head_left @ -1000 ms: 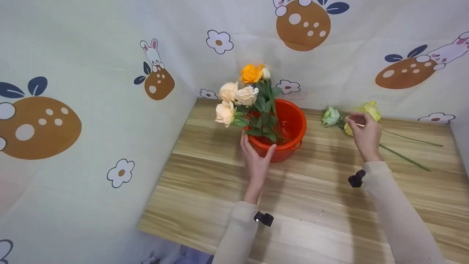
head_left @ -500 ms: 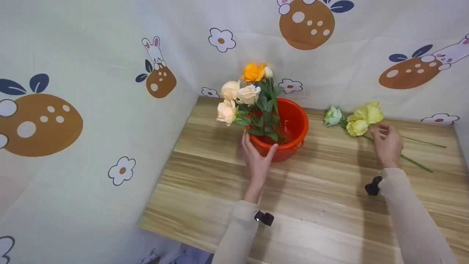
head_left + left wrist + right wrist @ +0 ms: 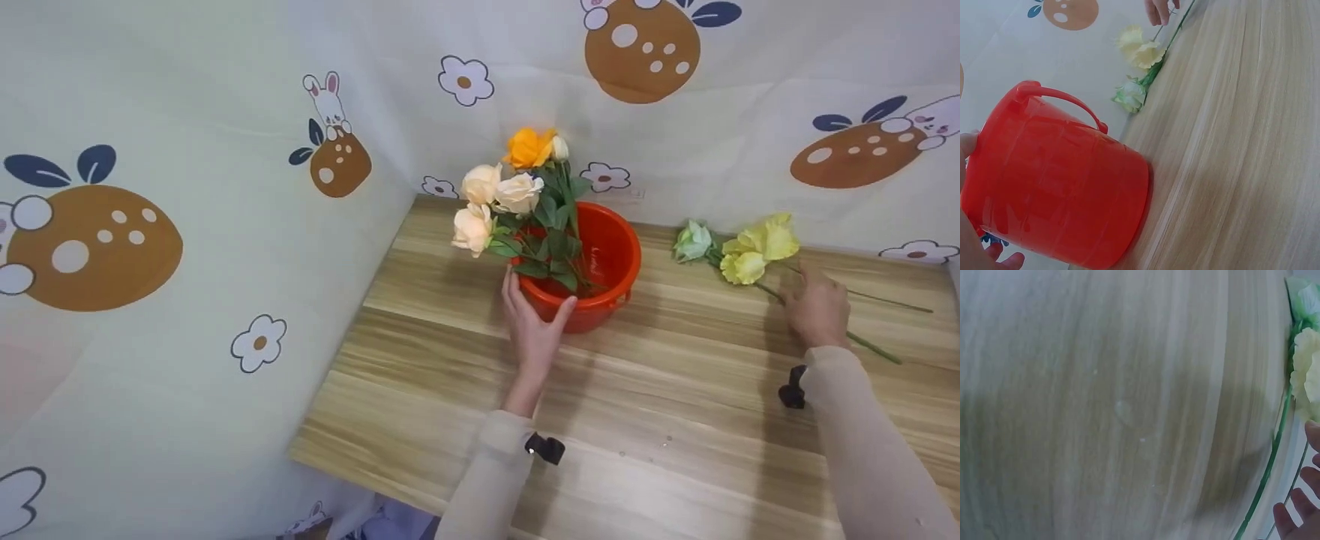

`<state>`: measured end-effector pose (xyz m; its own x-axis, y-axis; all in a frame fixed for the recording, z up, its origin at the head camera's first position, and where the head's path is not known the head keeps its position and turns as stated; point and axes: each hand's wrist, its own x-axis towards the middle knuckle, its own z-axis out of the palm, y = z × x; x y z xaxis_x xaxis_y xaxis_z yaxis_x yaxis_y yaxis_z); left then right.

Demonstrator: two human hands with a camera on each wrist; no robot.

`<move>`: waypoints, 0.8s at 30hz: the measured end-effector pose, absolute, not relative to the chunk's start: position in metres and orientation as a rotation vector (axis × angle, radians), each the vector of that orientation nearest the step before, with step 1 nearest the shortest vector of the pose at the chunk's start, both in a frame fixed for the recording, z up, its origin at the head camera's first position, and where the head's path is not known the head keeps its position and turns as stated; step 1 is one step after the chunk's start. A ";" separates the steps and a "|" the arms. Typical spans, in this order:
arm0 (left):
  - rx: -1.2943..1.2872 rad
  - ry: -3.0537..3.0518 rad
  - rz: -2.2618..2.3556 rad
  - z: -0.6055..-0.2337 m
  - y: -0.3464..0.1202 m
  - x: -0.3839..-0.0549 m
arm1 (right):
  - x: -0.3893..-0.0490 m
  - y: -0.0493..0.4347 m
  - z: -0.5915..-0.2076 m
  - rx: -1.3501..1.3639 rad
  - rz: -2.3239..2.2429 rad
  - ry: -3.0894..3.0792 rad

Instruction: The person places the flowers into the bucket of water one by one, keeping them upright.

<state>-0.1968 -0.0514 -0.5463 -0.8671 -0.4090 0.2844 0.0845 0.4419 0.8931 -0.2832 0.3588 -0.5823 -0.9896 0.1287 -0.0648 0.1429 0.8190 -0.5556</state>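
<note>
A red bucket (image 3: 632,274) stands on the table, holding an orange rose (image 3: 529,148), a white bud (image 3: 560,148) and several peach roses (image 3: 474,229) that lean left over its rim. My left hand (image 3: 534,334) grips the bucket's near left side, thumb in front and fingers round the left. To the right lie yellow flowers (image 3: 772,238) and a pale green flower (image 3: 691,241). Just beyond the blossoms, my right hand (image 3: 819,309) is low over their stems. In the right wrist view its spread fingers (image 3: 1311,478) are beside the thin stem; any contact is unclear.
The wooden table (image 3: 420,390) meets a printed cloth wall (image 3: 397,97) behind and on the left. A thick green stem (image 3: 874,347) and a thinner one (image 3: 892,300) stretch right past the hand. The bucket's handle (image 3: 1067,98) hangs against its side.
My right hand has moved right and down from over the yellow flowers to their stems, uncovering the blossoms. My left hand stays on the bucket. The head view has shifted slightly.
</note>
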 end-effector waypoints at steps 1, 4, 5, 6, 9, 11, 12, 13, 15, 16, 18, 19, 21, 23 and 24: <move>0.271 -2.236 -1.426 -0.546 -0.051 -0.197 | -0.282 0.360 -0.583 0.213 -0.860 2.995; 0.264 -2.237 -1.427 -0.545 -0.050 -0.196 | -0.280 0.362 -0.587 0.172 -0.735 3.090; 0.266 -2.237 -1.424 -0.545 -0.050 -0.196 | -0.280 0.362 -0.588 0.154 -0.696 3.132; 0.267 -2.234 -1.424 -0.544 -0.051 -0.196 | -0.280 0.361 -0.589 0.140 -0.672 3.164; 0.272 -2.224 -1.423 -0.544 -0.051 -0.197 | -0.281 0.361 -0.590 0.084 -0.635 3.198; 0.268 -2.222 -1.431 -0.544 -0.051 -0.197 | -0.281 0.362 -0.591 0.066 -0.641 3.195; 0.265 -2.219 -1.434 -0.544 -0.051 -0.197 | -0.280 0.361 -0.590 0.063 -0.649 3.192; 0.260 -2.216 -1.434 -0.545 -0.051 -0.197 | -0.280 0.361 -0.590 0.057 -0.653 3.196; 0.254 -2.216 -1.428 -0.545 -0.051 -0.198 | -0.279 0.359 -0.588 0.062 -0.686 3.214; 0.252 -2.215 -1.426 -0.545 -0.051 -0.198 | -0.278 0.358 -0.586 0.065 -0.700 3.230; 0.256 -2.218 -1.413 -0.546 -0.051 -0.198 | -0.277 0.355 -0.582 0.070 -0.737 3.260; 0.259 -2.219 -1.410 -0.546 -0.051 -0.198 | -0.276 0.353 -0.579 0.069 -0.758 3.276; 0.271 -2.225 -1.413 -0.546 -0.051 -0.198 | -0.275 0.350 -0.574 0.061 -0.801 3.315; 0.282 -2.231 -1.422 -0.545 -0.051 -0.198 | -0.274 0.347 -0.569 0.045 -0.826 3.350; 0.283 -2.232 -1.426 -0.545 -0.051 -0.198 | -0.274 0.346 -0.566 0.030 -0.834 3.371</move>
<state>-0.1977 -0.0513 -0.5449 -0.8664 -0.4146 0.2782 0.0780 0.4378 0.8957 -0.2739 0.3460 -0.5664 -0.9456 0.0942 0.3115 -0.0620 0.8875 -0.4566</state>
